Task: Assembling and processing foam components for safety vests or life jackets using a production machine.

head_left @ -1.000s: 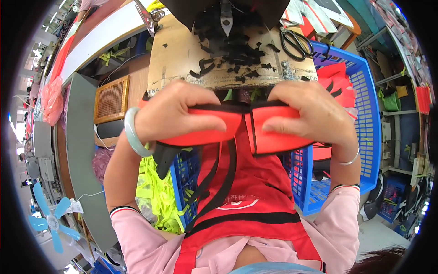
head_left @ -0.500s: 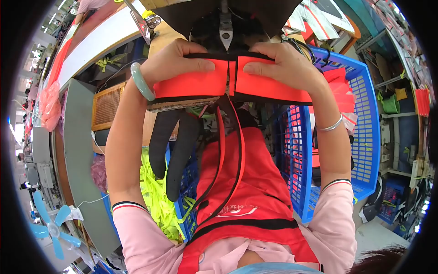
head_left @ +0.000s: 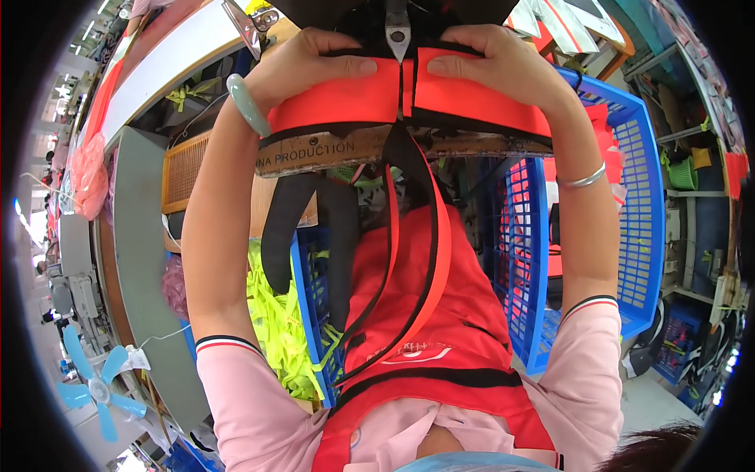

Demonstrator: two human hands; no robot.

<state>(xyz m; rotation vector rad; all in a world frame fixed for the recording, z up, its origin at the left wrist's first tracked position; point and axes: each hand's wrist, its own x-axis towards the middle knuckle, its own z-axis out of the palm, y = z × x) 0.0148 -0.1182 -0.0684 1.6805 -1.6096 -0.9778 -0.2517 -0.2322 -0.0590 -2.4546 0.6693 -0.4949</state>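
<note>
Both hands press a folded orange-red fabric piece with black edging [head_left: 409,98] flat at the near edge of the cardboard-covered desk [head_left: 346,149], at about twelve o'clock in the head view. The left hand [head_left: 311,63] lies on the left half of the fabric, fingers stretched toward the middle and thumb along the upper edge, its grip closed on the cloth; a pale green bangle [head_left: 248,102] circles that wrist. The right hand [head_left: 495,63] holds the right half the same way, fingertips nearly meeting those of the left across a narrow seam gap, its grip likewise closed on the fabric; a thin silver bracelet [head_left: 583,179] sits on that forearm. Just above the gap, at twelve o'clock, a small metal presser part of a machine [head_left: 397,27] points down at the seam. From the fabric, black webbing straps [head_left: 314,228] and a red strip with black trim [head_left: 429,267] hang down over the desk edge toward the person's lap. At three o'clock stands a blue plastic crate [head_left: 629,228]; at seven o'clock, a heap of neon yellow fabric strips [head_left: 275,315] lies beside a smaller blue crate [head_left: 311,315]. A small blue fan [head_left: 98,385] shows at eight o'clock.
</note>
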